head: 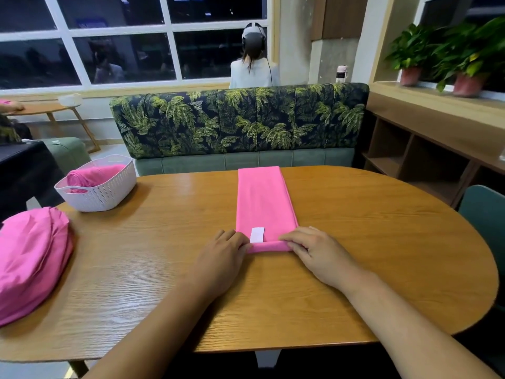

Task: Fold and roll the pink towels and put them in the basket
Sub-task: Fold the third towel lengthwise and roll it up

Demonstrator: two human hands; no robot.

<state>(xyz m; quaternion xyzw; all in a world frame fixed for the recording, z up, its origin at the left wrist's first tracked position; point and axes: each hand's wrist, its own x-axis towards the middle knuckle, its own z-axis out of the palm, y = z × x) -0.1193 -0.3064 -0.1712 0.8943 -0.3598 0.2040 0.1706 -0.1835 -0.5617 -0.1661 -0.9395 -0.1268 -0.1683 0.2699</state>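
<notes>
- Rolling begins: left hand (225, 248) and right hand (314, 251) pinch the folded pink towel's (262, 201) near end at mid-desk (382, 242), fingers curled.
- Next, judged: roll evenly toward the far end, then to the basket (101, 192).

1. Oval wooden desk (355, 255) with visible grain, glossy under indoor light.
2. Just behind it, a sofa (240, 124) with a dark palm-leaf back and a grey-green seat.
3. Beyond the sofa, a big window (169, 26) with white bars, dark outside, faint reflections in the glass.
4. In front of the window, a person (254, 72) with back turned, wearing a headset.
5. At right, an open wooden shelf (410, 151) under a ledge carrying potted plants (410, 50) in pink pots.
6. Grey concrete pillar (333, 58) beside the window, a pale bottle (341, 73) before it.
7. At left, a small round side table (49, 108), a green stool (68, 151), pale floor (114, 149).
8. Teal chair (486, 214) at the desk's right edge.
</notes>
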